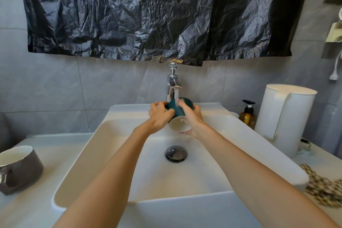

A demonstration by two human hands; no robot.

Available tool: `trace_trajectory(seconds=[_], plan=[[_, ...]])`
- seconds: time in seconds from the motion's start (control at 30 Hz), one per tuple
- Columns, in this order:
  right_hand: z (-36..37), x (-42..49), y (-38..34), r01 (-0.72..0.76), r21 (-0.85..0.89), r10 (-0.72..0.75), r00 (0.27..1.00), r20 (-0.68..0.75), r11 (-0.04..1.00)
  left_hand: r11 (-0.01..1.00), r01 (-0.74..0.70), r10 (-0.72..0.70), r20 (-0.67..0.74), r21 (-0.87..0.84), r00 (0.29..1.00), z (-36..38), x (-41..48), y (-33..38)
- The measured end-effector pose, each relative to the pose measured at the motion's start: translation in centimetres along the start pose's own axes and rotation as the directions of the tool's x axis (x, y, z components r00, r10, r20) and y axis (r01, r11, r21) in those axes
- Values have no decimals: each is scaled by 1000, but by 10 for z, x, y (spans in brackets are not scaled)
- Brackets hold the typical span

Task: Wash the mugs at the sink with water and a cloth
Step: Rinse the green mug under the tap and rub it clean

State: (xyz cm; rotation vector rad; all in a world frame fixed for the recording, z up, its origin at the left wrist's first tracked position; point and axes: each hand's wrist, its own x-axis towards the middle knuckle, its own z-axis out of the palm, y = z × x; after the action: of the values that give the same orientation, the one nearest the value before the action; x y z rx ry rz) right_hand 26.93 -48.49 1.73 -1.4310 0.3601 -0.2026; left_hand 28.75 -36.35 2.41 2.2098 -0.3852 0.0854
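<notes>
I have the teal mug (179, 114) just above the middle of my view, held over the back of the sink (83, 163) and tipped so its white inside faces me. A stream of water (176, 98) from the chrome tap (173, 81) at 12 o'clock lands on the mug's upturned side. My left hand (160, 116) grips the mug from 9 o'clock, fingers curled round its base end. My right hand (192, 116) holds it from 3 o'clock, fingers wrapped over the wall and the palm under the rim. Below the mug, at 6 o'clock, sits the dark round drain (176, 153) in the wet basin. On the counter at 8 o'clock stands a grey mug (20, 168), upright with a white inside. At 3 o'clock, an amber pump bottle (248, 116) stands just beside a tall white jug (285, 116). At 4 o'clock, a patterned cloth (322, 189) lies bunched against the sink's edge. A crumpled black plastic sheet (148, 15) hangs on the tiled wall above the tap.
</notes>
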Motion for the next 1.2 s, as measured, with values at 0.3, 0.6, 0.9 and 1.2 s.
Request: trace_trajectory(seconds=[0.3, 0.6, 0.9, 1.2], plan=[[11, -4, 6, 36, -74, -29, 995, 92, 997, 873, -72, 232, -282, 482, 931, 19, -8, -19], [23, -10, 10, 330, -441, -388, 920, -45, 834, 802, -91, 308, -279, 590, 909, 20, -7, -18], [32, 2, 18, -29, -38, 26, 997, -67, 999, 845, -61, 253, -297, 532, 921, 16, -9, -22], [23, 15, 9, -25, 118, 16, 997, 76, 993, 900, -143, 279, -294, 412, 914, 16, -10, -20]])
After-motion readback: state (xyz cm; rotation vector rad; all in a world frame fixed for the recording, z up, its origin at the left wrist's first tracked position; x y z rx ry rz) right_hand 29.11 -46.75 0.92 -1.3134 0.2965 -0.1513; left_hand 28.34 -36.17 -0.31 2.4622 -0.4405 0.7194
